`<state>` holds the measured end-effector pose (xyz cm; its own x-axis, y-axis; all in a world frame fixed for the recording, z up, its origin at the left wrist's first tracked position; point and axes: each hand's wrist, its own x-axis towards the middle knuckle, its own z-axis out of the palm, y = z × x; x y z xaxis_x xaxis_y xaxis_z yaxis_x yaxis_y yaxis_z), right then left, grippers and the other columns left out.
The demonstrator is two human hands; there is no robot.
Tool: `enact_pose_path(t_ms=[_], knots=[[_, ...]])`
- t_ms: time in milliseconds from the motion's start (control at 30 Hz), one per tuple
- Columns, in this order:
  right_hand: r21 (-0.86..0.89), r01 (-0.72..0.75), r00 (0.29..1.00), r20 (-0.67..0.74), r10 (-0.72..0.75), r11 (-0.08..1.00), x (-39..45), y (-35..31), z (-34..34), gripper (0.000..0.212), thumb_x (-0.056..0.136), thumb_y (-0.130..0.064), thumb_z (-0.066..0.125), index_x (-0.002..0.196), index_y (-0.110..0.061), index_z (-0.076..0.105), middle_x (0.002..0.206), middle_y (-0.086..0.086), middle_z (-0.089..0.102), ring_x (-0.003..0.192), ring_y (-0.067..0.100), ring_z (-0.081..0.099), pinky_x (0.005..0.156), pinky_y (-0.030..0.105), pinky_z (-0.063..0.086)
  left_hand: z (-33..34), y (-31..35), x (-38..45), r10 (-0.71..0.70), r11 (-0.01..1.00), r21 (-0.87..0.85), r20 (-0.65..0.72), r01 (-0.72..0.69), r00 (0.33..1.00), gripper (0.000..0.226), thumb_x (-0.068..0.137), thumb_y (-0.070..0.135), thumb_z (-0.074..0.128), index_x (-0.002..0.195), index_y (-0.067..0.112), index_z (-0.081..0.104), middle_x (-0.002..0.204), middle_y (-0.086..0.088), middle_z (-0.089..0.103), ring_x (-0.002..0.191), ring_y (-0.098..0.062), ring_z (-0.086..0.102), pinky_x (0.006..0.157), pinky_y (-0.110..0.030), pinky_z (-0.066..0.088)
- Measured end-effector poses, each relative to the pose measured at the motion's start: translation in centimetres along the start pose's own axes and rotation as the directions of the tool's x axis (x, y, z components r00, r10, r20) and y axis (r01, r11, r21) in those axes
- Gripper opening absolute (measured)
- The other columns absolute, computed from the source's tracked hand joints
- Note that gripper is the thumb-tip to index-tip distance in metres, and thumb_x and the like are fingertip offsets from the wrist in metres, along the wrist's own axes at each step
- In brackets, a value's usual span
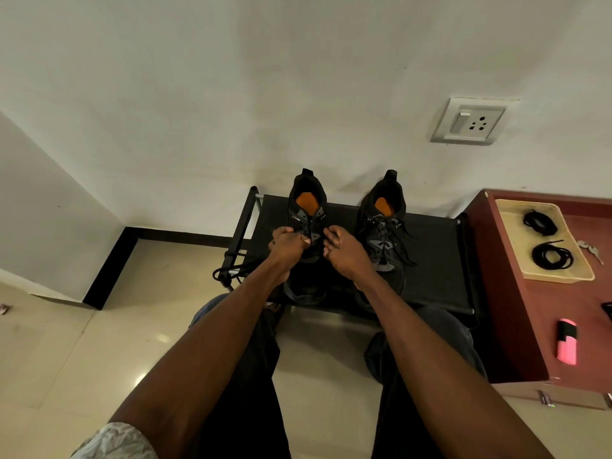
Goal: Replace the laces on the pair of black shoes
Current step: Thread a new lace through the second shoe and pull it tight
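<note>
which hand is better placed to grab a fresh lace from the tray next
Right. The tray with the two coiled laces sits on the red cabinet on the person's right, nearer the right hand. The left hand would have to cross over both shoes.

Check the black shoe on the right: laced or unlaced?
Laced. The right-hand black shoe has dark laces crisscrossing its tongue, loose ends trailing on the black fabric rack.

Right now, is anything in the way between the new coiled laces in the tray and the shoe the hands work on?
Yes. The second shoe stands on the rack between the tray with its laces and the left shoe.
</note>
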<state>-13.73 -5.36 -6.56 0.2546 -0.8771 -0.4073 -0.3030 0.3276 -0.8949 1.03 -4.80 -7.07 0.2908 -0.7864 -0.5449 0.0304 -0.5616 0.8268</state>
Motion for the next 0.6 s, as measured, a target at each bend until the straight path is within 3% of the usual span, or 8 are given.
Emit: enact_pose_path(t_ms=[167,233,300,367,400,533,600], knots=[[-0.014,-0.008,1.0,0.003,0.008,1.0,0.0,0.0,0.1,0.073,0.093,0.014,0.046,0.157,-0.007,0.018,0.163,0.007,0.027,0.148,0.023,0.03,0.115,0.029,0.032,0.1,-0.5,0.8,-0.005,1.0,-0.025,-0.02,0.005,1.0,0.047,0.078,0.017,0.071,0.116,0.029,0.045,0.134,-0.014,0.049,0.113,-0.023,0.058,0.067,-0.022,0.05],[-0.029,-0.008,1.0,0.017,0.009,1.0,0.0,0.1,0.2,0.076,0.092,0.015,0.045,0.158,-0.008,0.015,0.164,0.006,0.024,0.149,0.023,0.028,0.114,0.028,0.032,0.2,-0.3,0.0,0.047,0.996,0.072,-0.021,-0.046,0.999,0.046,0.082,0.021,0.073,0.118,0.028,0.045,0.137,-0.01,0.046,0.118,-0.02,0.052,0.083,-0.027,0.051],[-0.054,-0.007,1.0,0.018,0.008,0.999,0.0,0.2,0.2,0.077,0.091,0.015,0.045,0.158,-0.01,0.015,0.164,0.005,0.024,0.15,0.023,0.027,0.109,0.024,0.034,0.2,-0.1,-1.0,0.123,0.965,0.233,0.004,-0.12,0.992,0.034,0.09,0.026,0.069,0.117,0.027,0.048,0.141,-0.004,0.036,0.121,-0.018,0.038,0.1,-0.034,0.042],[-0.066,-0.008,1.0,0.012,0.009,0.998,0.0,0.2,0.2,0.079,0.091,0.016,0.044,0.158,-0.01,0.015,0.164,0.005,0.024,0.15,0.022,0.026,0.107,0.023,0.034,0.3,-0.1,-1.6,0.187,0.905,0.377,0.063,-0.197,0.98,0.006,0.097,0.028,0.062,0.102,0.028,0.059,0.149,-0.001,0.025,0.129,-0.022,0.028,0.114,-0.041,0.028],[-0.071,-0.006,1.0,0.015,0.007,0.997,-0.1,0.1,0.2,0.079,0.09,0.017,0.043,0.158,-0.011,0.015,0.164,0.005,0.024,0.15,0.022,0.026,0.109,0.024,0.033,0.4,0.0,-1.9,0.199,0.888,0.406,0.087,-0.217,0.976,0.004,0.099,0.028,0.059,0.096,0.027,0.062,0.153,0.0,0.02,0.134,-0.024,0.024,0.117,-0.044,0.023],[-0.051,0.015,1.0,0.015,-0.014,0.999,-0.1,0.0,-0.1,0.075,0.092,0.016,0.043,0.158,-0.009,0.018,0.162,0.007,0.028,0.148,0.023,0.031,0.119,0.034,0.03,-0.3,0.7,-3.1,0.122,0.886,0.413,0.229,-0.21,0.966,0.025,0.1,0.024,0.055,0.124,0.03,0.056,0.163,-0.006,0.005,0.148,-0.032,0.012,0.121,-0.049,0.017],[-0.064,0.049,0.995,-0.082,-0.054,0.997,-0.3,-0.1,-0.2,0.058,0.095,0.008,0.051,0.149,-0.01,0.041,0.15,0.007,0.049,0.138,0.022,0.047,0.114,0.035,0.04,-1.3,0.1,-2.8,0.161,0.724,0.596,0.343,-0.347,0.926,0.047,0.1,0.029,0.057,0.145,0.032,0.045,0.165,-0.005,-0.005,0.15,-0.037,0.001,0.123,-0.054,0.009]])
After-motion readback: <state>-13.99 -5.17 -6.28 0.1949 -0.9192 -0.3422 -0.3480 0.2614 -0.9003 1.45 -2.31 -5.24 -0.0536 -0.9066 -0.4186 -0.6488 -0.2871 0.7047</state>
